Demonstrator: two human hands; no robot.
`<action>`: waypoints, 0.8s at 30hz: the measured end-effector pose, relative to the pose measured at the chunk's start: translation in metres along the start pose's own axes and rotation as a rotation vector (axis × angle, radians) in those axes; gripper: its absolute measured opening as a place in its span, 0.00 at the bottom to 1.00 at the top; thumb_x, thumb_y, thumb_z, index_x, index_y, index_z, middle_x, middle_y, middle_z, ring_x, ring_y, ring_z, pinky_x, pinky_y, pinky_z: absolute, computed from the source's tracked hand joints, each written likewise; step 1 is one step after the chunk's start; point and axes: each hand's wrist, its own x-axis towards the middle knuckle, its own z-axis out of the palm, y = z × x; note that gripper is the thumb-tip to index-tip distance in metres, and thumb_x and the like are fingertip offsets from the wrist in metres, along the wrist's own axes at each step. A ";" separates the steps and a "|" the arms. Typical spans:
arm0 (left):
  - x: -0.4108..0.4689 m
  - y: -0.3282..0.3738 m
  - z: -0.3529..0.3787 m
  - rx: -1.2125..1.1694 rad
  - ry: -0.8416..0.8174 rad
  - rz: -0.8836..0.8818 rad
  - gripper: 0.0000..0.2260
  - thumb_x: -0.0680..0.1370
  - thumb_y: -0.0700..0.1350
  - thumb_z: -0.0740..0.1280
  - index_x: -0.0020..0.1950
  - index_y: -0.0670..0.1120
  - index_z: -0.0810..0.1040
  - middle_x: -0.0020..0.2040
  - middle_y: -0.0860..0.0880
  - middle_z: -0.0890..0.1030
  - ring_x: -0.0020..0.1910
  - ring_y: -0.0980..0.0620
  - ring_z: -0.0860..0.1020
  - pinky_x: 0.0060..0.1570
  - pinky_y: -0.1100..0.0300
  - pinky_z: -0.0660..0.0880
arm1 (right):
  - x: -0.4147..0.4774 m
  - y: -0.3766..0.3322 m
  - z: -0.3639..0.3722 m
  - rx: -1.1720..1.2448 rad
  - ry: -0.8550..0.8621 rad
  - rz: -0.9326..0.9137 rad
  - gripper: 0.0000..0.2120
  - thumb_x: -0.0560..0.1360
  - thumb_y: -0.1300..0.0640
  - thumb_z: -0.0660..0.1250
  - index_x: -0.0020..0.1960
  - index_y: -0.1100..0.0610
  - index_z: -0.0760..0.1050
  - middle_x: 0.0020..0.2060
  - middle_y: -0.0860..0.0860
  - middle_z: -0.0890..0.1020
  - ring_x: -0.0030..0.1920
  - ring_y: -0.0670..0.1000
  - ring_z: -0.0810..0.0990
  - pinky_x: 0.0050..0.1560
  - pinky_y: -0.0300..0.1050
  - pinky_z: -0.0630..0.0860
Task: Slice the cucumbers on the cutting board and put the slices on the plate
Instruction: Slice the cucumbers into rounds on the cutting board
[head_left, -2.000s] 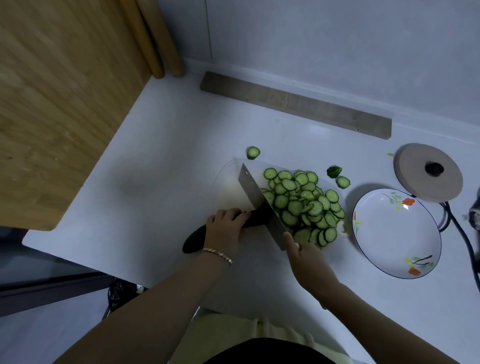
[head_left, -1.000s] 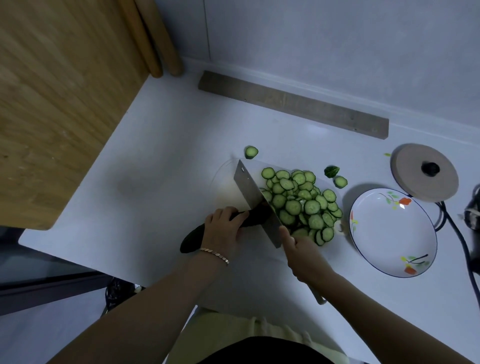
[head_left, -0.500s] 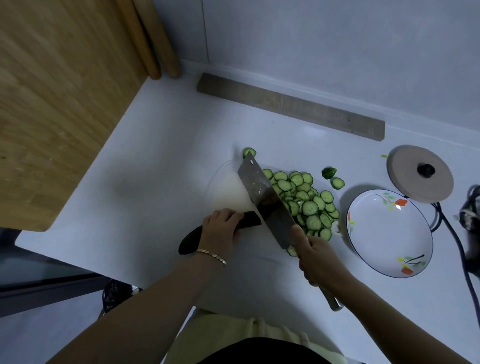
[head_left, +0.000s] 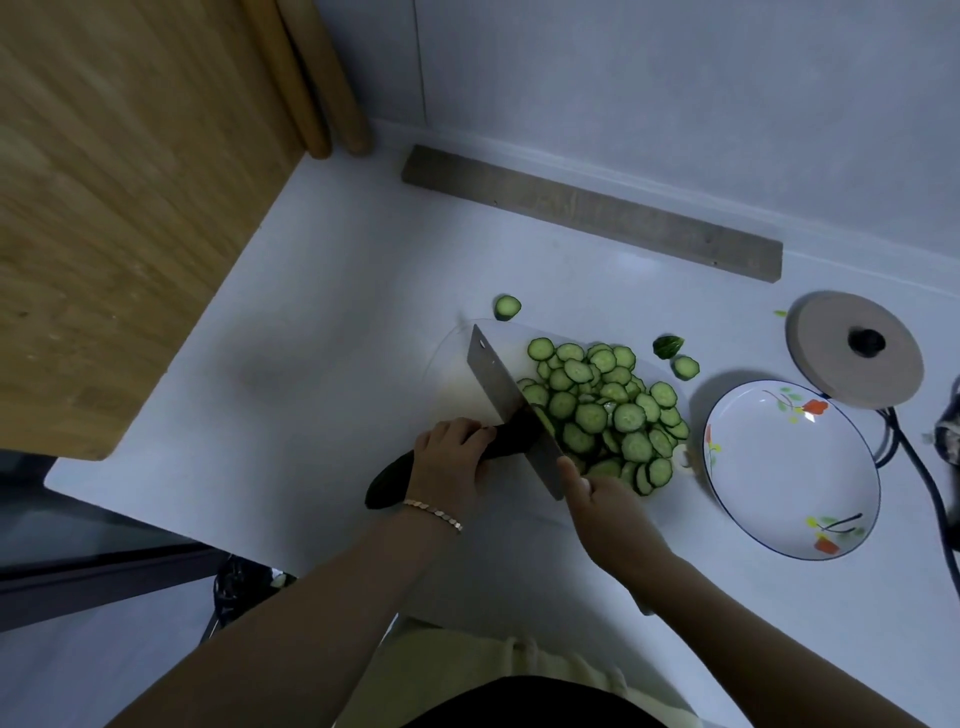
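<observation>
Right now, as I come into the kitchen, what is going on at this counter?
A person is slicing a cucumber on a white cutting board. The left hand holds the cucumber down, and the right hand grips a cleaver whose blade meets the cucumber's cut end. A pile of slices lies on the board, right of the blade. Two stray slices lie on the counter. The flowered plate beside the board holds no slices yet.

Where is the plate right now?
In the head view the plate sits on the counter to the person's right, just right of the pile of cucumber slices and nearer the person than the round wooden lid.
</observation>
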 end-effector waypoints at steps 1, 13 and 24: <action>0.000 0.000 0.000 0.015 -0.009 0.000 0.13 0.68 0.45 0.58 0.49 0.49 0.76 0.41 0.46 0.81 0.41 0.46 0.77 0.40 0.55 0.74 | 0.002 0.001 0.004 0.002 -0.005 0.007 0.27 0.80 0.43 0.51 0.27 0.57 0.59 0.23 0.50 0.64 0.25 0.48 0.65 0.29 0.43 0.60; -0.005 -0.007 -0.002 0.116 -0.051 -0.048 0.15 0.69 0.47 0.59 0.48 0.49 0.83 0.42 0.47 0.82 0.39 0.44 0.80 0.36 0.51 0.77 | -0.003 0.011 -0.016 0.381 -0.121 0.159 0.25 0.78 0.40 0.53 0.31 0.56 0.63 0.21 0.50 0.64 0.19 0.48 0.62 0.23 0.37 0.61; -0.004 -0.008 0.000 -0.004 0.029 -0.050 0.11 0.68 0.49 0.60 0.50 0.54 0.71 0.42 0.49 0.82 0.45 0.51 0.70 0.37 0.53 0.74 | -0.005 0.008 -0.015 0.160 -0.082 0.073 0.27 0.77 0.38 0.53 0.27 0.54 0.57 0.20 0.48 0.63 0.23 0.49 0.61 0.30 0.43 0.58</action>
